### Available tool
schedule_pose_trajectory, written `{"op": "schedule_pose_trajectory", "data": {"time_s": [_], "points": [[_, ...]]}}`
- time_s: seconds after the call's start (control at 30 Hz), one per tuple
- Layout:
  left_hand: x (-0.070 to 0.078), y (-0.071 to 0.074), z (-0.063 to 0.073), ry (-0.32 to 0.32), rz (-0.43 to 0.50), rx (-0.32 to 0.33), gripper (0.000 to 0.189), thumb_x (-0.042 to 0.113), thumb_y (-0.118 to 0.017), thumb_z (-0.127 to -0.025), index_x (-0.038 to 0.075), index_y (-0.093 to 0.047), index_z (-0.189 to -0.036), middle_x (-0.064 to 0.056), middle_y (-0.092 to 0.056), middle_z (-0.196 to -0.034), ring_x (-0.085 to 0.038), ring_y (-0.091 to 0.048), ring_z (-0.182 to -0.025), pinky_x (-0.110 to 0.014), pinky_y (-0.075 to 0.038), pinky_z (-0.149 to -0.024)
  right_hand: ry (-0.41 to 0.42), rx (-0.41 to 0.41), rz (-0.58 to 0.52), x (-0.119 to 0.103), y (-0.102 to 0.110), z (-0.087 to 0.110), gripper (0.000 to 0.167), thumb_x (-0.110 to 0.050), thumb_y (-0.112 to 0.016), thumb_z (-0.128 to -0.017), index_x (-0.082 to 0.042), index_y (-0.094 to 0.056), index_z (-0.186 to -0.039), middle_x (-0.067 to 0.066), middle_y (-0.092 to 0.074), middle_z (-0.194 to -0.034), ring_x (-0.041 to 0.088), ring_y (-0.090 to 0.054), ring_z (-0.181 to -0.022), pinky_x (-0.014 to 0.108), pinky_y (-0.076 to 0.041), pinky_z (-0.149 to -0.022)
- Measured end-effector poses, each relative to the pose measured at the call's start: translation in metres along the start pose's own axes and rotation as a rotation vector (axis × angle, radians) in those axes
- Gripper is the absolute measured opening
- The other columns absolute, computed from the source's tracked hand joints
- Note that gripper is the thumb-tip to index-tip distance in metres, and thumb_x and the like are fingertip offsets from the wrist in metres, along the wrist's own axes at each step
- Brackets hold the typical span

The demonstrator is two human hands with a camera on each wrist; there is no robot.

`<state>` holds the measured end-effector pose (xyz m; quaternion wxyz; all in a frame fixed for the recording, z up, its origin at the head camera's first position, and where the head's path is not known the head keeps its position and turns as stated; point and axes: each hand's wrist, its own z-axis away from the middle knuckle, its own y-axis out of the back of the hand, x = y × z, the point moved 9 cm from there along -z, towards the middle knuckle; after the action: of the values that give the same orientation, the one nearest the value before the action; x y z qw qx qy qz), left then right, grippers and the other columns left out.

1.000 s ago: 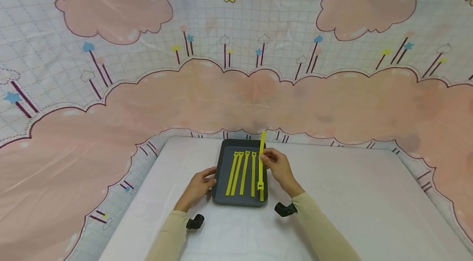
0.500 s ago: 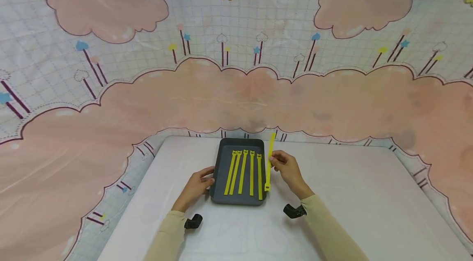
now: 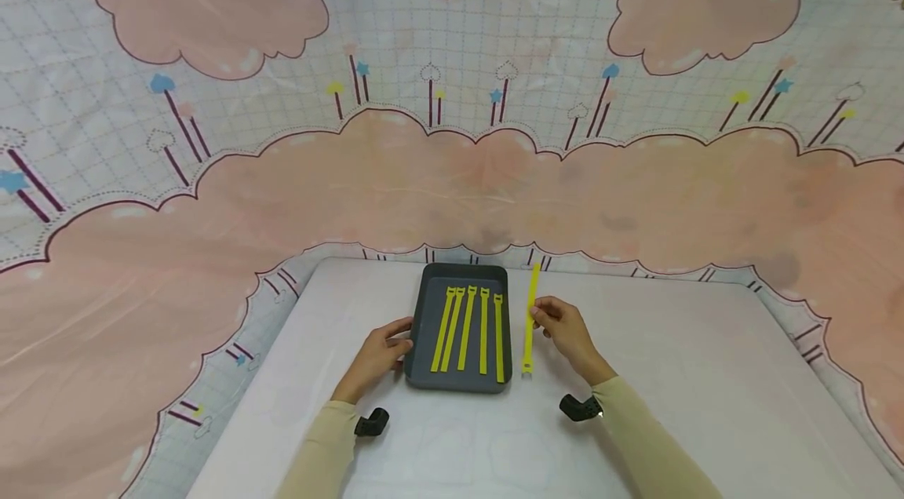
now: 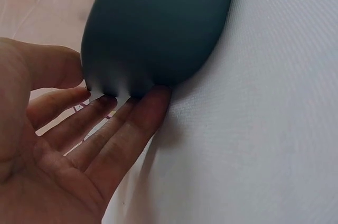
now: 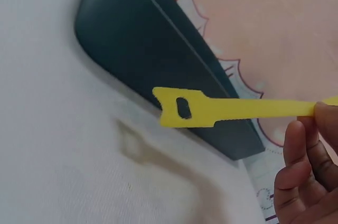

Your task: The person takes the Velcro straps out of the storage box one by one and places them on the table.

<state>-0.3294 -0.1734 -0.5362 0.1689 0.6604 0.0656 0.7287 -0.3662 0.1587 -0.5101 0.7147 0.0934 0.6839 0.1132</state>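
Note:
My right hand point(image 3: 568, 334) pinches a yellow hook-and-loop cable tie point(image 3: 528, 344) between thumb and fingers, just right of the dark grey tray point(image 3: 459, 384). In the right wrist view the slotted head of this cable tie point(image 5: 208, 110) points away from the hand, and its shadow falls on the white surface below. Several matching cable ties point(image 3: 483, 336) lie side by side lengthwise in the tray, slotted heads toward the far end. My left hand point(image 3: 374, 358) touches the tray's left side; in the left wrist view its extended fingertips point(image 4: 156, 105) rest against the outer wall.
The tray stands on a white-covered table point(image 3: 692, 373). A patterned cloth backdrop point(image 3: 452, 185) with pink clouds rises behind the table and along its sides. A black wrist camera point(image 3: 581, 407) hangs at the right sleeve, another camera point(image 3: 372, 422) at the left.
My right hand has moved right and slightly nearer, carrying the cable tie from over the tray's right edge to beside it. The left hand stays at the tray.

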Motion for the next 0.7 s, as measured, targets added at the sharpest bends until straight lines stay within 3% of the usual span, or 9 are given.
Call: {"op": "schedule_pose_trajectory", "data": {"time_s": [0.37,0.7], "points": [[0.001,0.001,0.001,-0.011,0.004,-0.003,0.051,0.005,-0.057,-0.097,0.006,-0.046,-0.146,-0.022,-0.05,-0.146,-0.033,-0.064,-0.114,-0.036,-0.058,-0.072,-0.067,-0.017,0.01,0.024,-0.006,-0.02,0.019,-0.016,-0.061,-0.098,-0.002,-0.064,-0.111,0.002,-0.065,-0.086,0.014,-0.057,-0.076,0.024,-0.044,-0.061],[0.0,-0.001,0.001,0.002,0.007,-0.001,0.051,0.005,-0.058,-0.096,0.007,-0.047,-0.146,-0.021,-0.051,-0.146,-0.034,-0.063,-0.117,-0.036,-0.058,-0.072,-0.031,0.013,0.123,0.029,-0.001,-0.031,0.022,-0.018,-0.066,-0.094,-0.001,-0.068,-0.108,0.007,-0.067,-0.093,0.014,-0.053,-0.077,0.024,-0.046,-0.063]]}}
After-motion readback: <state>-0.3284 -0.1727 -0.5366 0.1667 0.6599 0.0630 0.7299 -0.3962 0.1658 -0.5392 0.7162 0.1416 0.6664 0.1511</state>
